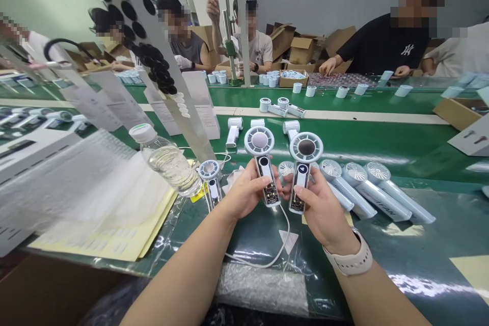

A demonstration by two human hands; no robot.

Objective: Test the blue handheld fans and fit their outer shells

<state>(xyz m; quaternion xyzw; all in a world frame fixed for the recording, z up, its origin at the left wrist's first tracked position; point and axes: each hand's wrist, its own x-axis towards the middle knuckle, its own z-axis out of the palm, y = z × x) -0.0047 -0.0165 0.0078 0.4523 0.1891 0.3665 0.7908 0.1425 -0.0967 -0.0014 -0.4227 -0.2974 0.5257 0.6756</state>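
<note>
My left hand is closed around the handle of a light-blue handheld fan with a pale centre disc, its thumb on the exposed circuit board. A white cable runs from the base of that fan. Close beside it, my right hand grips a second handheld fan, which has a dark centre disc and a small lit mark on its display. Both fans stand roughly upright, fronts toward me. Another fan with its board showing is left of my left hand. Several finished-looking fans lie in a row at right.
A clear bottle leans by a slanted metal post bearing black discs. Plastic-covered yellow sheets lie at left. More fans rest on the green conveyor. Several co-workers sit across, beside light-blue parts and cardboard boxes.
</note>
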